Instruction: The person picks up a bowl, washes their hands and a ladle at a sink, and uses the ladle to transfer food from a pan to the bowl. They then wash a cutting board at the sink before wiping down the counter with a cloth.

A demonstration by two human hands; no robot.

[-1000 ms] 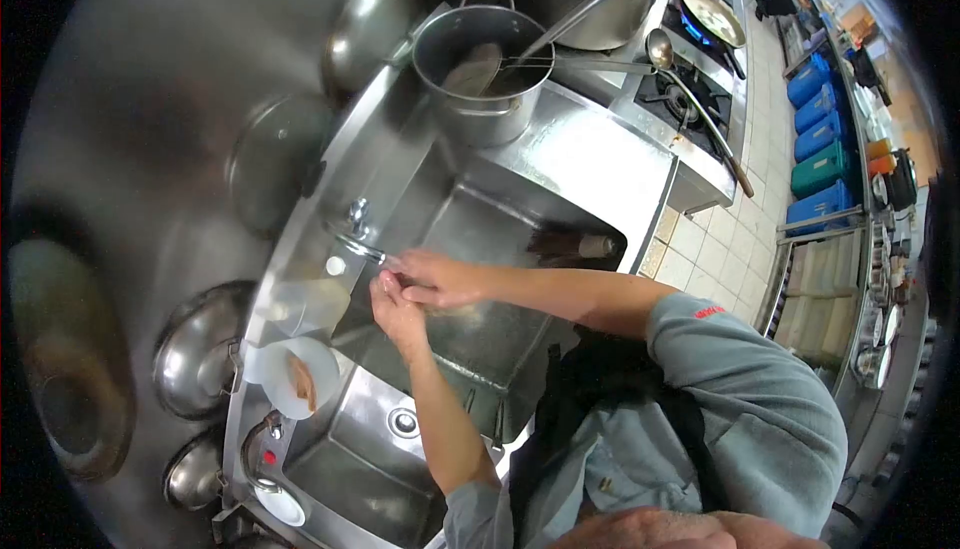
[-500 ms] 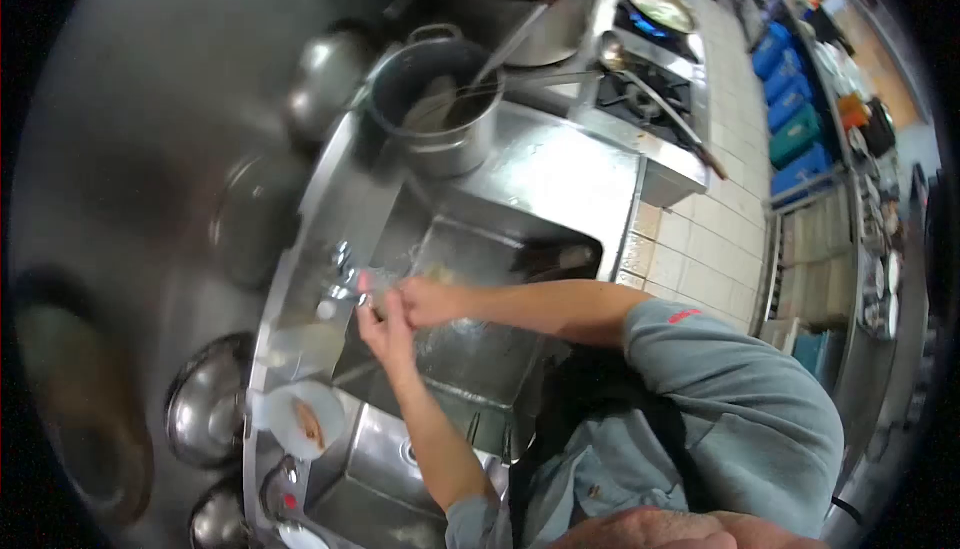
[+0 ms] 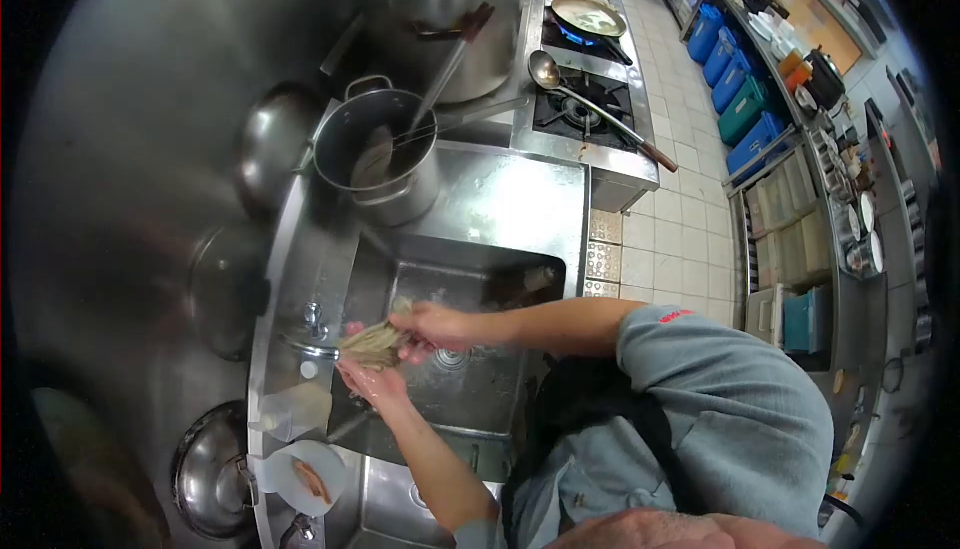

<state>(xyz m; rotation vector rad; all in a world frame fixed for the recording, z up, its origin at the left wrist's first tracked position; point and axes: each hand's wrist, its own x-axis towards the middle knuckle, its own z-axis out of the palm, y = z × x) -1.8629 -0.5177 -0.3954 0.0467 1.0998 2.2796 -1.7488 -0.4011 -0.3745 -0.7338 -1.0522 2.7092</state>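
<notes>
Beneath the faucet (image 3: pixel 318 352), a limp, yellowish-green, cloth-like bundle (image 3: pixel 372 347) is stretched between my two hands over the sink (image 3: pixel 455 399). My left hand (image 3: pixel 375 381) supports it from below, palm turned up, with fingertips showing past its far side. Closed around the other end is my right hand (image 3: pixel 435 329). What the bundle is made of cannot be made out. Beside my left forearm, a clear plastic container (image 3: pixel 295 411) stands on the sink ledge, near a white plate (image 3: pixel 335 464) bearing a brown elongated piece.
A steel pot (image 3: pixel 400 199) holding long-handled utensils stands behind the sink, by a larger stockpot (image 3: pixel 440 9). A ladle (image 3: pixel 600 107) lies across the stove, where a frying pan (image 3: pixel 588 17) sits over a blue flame. Metal lids (image 3: pixel 212 469) lean along the wall.
My hands, close together under the faucet before, are now farther apart with the bundle plainly visible between them. The camera view has shifted, so the pots and stove appear farther left.
</notes>
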